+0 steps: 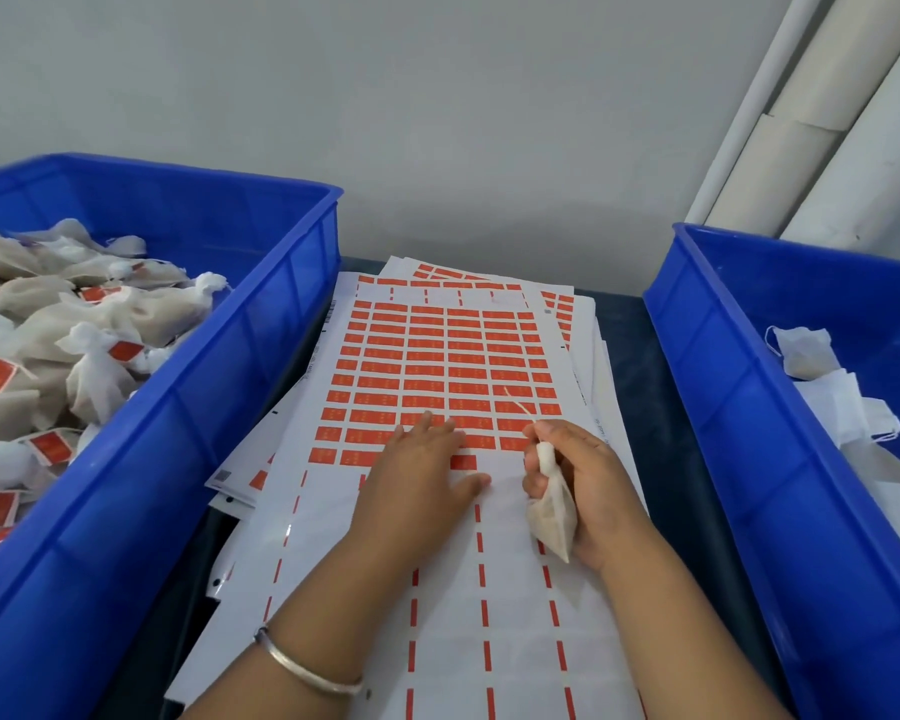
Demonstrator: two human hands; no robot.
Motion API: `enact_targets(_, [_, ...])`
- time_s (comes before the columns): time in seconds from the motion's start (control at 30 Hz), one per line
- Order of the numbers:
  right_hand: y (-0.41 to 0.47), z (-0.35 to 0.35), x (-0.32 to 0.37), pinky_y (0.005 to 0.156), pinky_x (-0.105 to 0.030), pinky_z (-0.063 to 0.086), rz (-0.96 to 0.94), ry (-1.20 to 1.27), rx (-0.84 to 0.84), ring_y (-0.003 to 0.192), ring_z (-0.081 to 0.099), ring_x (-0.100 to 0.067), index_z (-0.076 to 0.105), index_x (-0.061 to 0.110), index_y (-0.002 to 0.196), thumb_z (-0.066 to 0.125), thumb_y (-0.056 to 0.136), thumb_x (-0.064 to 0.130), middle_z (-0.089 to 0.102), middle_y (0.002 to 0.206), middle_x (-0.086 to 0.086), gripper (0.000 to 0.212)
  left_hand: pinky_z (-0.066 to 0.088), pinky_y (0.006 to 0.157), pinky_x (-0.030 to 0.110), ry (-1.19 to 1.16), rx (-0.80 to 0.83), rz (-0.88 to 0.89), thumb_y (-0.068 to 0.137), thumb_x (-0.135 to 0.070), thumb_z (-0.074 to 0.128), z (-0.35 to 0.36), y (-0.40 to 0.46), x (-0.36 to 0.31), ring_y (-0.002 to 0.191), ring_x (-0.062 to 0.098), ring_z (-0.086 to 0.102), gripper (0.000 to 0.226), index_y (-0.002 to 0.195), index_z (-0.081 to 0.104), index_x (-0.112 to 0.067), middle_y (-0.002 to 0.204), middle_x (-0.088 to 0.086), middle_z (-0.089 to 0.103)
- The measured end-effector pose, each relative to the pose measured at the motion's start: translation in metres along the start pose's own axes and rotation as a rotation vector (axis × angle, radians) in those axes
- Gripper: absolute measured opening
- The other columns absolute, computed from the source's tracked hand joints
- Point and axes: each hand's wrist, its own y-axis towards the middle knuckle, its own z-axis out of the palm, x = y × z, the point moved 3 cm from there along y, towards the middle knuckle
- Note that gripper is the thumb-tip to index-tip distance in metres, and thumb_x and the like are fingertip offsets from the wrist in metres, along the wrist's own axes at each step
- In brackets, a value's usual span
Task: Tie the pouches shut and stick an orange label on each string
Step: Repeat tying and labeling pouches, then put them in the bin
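Both arms are bare, with no sleeves showing. A thin silver bangle [306, 668] goes around the left wrist. The right wrist has nothing on it. No rings show on the fingers.

Both forearms reach forward from the bottom edge, bare, the left one wearing a thin metal bangle [307, 667] at the wrist. The left hand [422, 472] lies palm down with fingers straight and slightly spread, thumb out to the right. The right hand [575, 480] is turned on its side, fingers curled and thumb pinched against the forefinger
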Motion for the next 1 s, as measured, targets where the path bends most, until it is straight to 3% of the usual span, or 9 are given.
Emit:
enact_targets(0.37, [-0.001, 0.002, -0.003, 0.052, -0.022, 0.051, -0.015, -0.001, -0.005, 0.055, 0.063, -0.014, 0.071, 0.018, 0.1, 0.063, 0.089, 0.034, 0.072, 0.082, -0.005, 0.021, 0.024, 0.111, 0.039, 0.198, 0.025, 0.096, 0.091, -0.057, 0.041, 0.008, 0.003, -0.002, 0.142, 0.018, 0.021, 0.061, 0.144, 0.032, -0.028, 0.152, -0.009, 0.025])
enact_targets(0.5, [-0.002, 0.003, -0.004, 0.051, -0.021, 0.051, -0.022, -0.007, -0.012, 0.054, 0.063, -0.013, 0.071, 0.018, 0.1, 0.063, 0.089, 0.033, 0.072, 0.085, -0.005, 0.02, 0.031, 0.108, 0.038, 0.231, 0.016, 0.119, 0.093, -0.052, 0.041, 0.006, 0.002, -0.003, 0.14, 0.018, 0.027, 0.054, 0.142, 0.037, -0.029, 0.151, -0.008, 0.03])
enact_targets(0.63, [-0.003, 0.004, -0.003, 0.052, -0.021, 0.05, -0.027, -0.033, -0.01, 0.056, 0.064, -0.014, 0.07, 0.02, 0.1, 0.062, 0.089, 0.034, 0.073, 0.09, -0.007, 0.02, 0.043, 0.098, 0.034, 0.239, -0.08, 0.179, 0.094, -0.047, 0.046, 0.003, -0.003, -0.003, 0.128, 0.015, 0.045, 0.04, 0.13, 0.052, -0.034, 0.139, -0.011, 0.048])
enact_targets(0.7, [-0.002, 0.004, -0.003, 0.052, -0.02, 0.05, -0.029, -0.042, -0.013, 0.057, 0.064, -0.014, 0.07, 0.02, 0.101, 0.061, 0.09, 0.033, 0.073, 0.093, -0.007, 0.019, 0.042, 0.099, 0.036, 0.166, -0.076, 0.127, 0.093, -0.049, 0.045, -0.001, -0.004, -0.002, 0.129, 0.015, 0.044, 0.04, 0.129, 0.054, -0.033, 0.14, -0.012, 0.047])
enact_targets(0.87, [-0.003, 0.005, -0.004, 0.051, -0.019, 0.05, -0.041, -0.061, -0.013, 0.058, 0.067, -0.013, 0.069, 0.021, 0.102, 0.061, 0.091, 0.032, 0.074, 0.097, -0.005, 0.018, 0.044, 0.099, 0.041, 0.354, -0.058, 0.209, 0.096, -0.04, 0.047, 0.0, -0.004, -0.008, 0.128, 0.017, 0.046, 0.038, 0.133, 0.05, -0.031, 0.139, -0.01, 0.049])
enact_targets(1.0, [-0.004, 0.005, -0.004, 0.05, -0.018, 0.049, -0.051, -0.065, -0.01, 0.06, 0.069, -0.012, 0.069, 0.023, 0.101, 0.06, 0.091, 0.032, 0.074, 0.098, -0.002, 0.017, 0.044, 0.098, 0.039, 0.331, -0.059, 0.171, 0.097, -0.043, 0.041, 0.0, -0.003, -0.009, 0.124, 0.017, 0.05, 0.036, 0.128, 0.055, -0.031, 0.137, -0.009, 0.052])
